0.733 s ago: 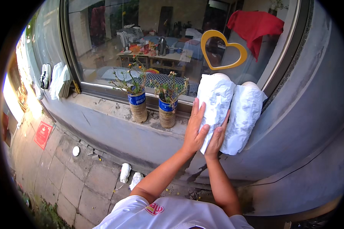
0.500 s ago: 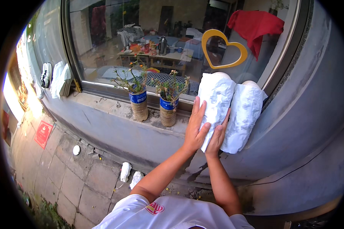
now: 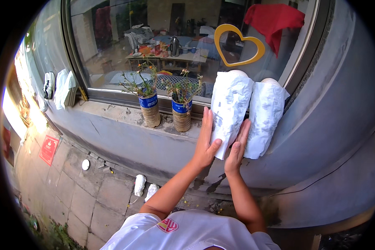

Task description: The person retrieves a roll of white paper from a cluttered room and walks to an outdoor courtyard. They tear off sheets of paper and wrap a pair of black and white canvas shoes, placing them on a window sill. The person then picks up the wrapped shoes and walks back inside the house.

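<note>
Two long bundles wrapped in wrinkled white paper, seemingly shoes, lean side by side against the window at the right end of the sill. A rounded pale end peeks out at the top of each. My left hand (image 3: 203,146) lies along the left edge of the left paper-wrapped shoe (image 3: 230,110), fingers stretched upward and thumb near its lower front. On its other side, between the two bundles, my right hand (image 3: 237,148) has its fingers straight and palm turned inward. The right paper-wrapped shoe (image 3: 266,118) rests just beside that hand.
Two plants in cut bottles (image 3: 149,109) (image 3: 181,114) stand on the concrete sill (image 3: 108,109). Farther left lean dark striped shoes (image 3: 49,85) and a paper-covered pair (image 3: 64,89). White bundles (image 3: 140,185), a white disc (image 3: 86,164) and a red mat (image 3: 49,150) lie on the paving.
My hands have loosened and slid slightly down and outward along the left paper-wrapped shoe, which stays leaning. The whole view has shifted a little.
</note>
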The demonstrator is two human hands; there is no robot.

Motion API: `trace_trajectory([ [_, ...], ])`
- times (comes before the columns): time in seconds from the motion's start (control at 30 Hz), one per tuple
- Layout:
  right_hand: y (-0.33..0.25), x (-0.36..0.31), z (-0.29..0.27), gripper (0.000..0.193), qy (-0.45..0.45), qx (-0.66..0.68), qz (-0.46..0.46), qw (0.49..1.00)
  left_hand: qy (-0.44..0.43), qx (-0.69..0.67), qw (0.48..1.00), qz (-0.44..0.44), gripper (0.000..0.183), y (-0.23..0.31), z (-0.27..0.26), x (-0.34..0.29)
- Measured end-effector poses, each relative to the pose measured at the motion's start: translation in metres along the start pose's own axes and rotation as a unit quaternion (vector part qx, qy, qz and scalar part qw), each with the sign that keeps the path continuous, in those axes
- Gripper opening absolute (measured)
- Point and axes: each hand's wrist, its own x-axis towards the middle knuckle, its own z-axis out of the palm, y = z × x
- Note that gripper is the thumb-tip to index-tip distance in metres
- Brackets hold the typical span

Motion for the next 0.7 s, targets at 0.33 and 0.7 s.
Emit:
trace_trajectory([
  [0.33, 0.017, -0.015, 0.004, 0.057, 0.018, -0.109, 0.047, 0.993, -0.015, 0.017, 1.0, -0.017, 0.092, -0.015, 0.008, -0.013],
  [0.7, 0.033, -0.018, 0.004, 0.05, 0.039, -0.123, 0.059, 0.99, 0.007, 0.025, 1.0, -0.014, 0.087, -0.023, 0.013, -0.014],
])
